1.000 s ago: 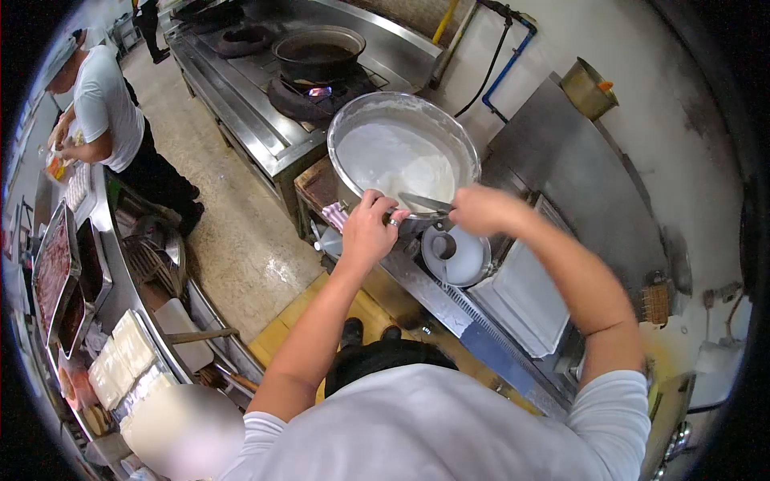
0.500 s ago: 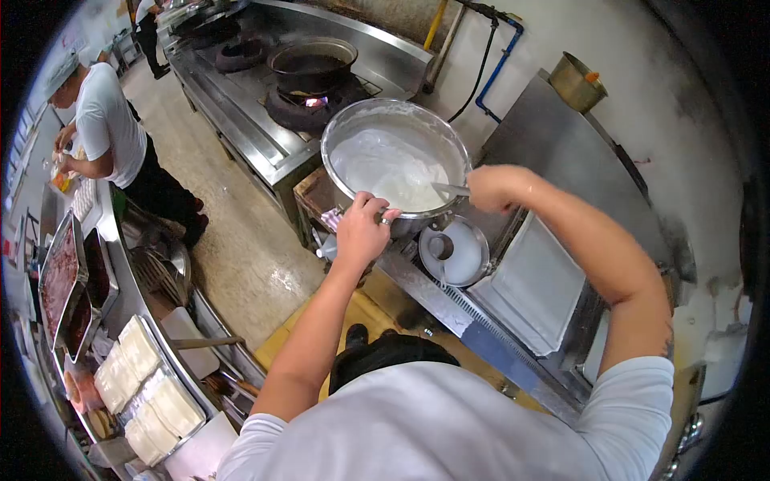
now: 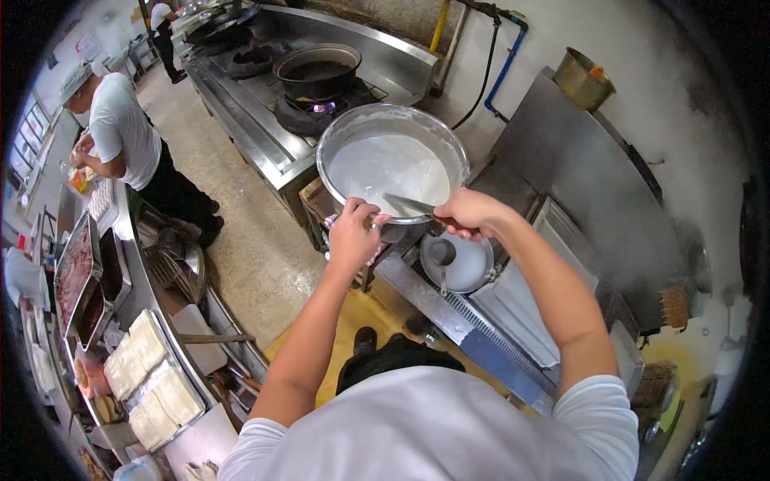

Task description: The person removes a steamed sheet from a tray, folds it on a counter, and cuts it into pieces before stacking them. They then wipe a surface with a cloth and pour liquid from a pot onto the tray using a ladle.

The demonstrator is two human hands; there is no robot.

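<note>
No text, label, brand, number or sign is showing legibly here. On the far wall (image 3: pixel 112 28), a small pale sheet (image 3: pixel 88 46) is hanging, appearing too tiny and blurred for any lettering to be made out.

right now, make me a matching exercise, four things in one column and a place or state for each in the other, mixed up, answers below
Things
1. left hand
2. right hand
3. pot
4. blue pipe

Places or states
A. above a flame
B. on the wall
C. on the rim of the bowl
D. holding a blade

Pairs: 1-C, 2-D, 3-A, 4-B
</note>
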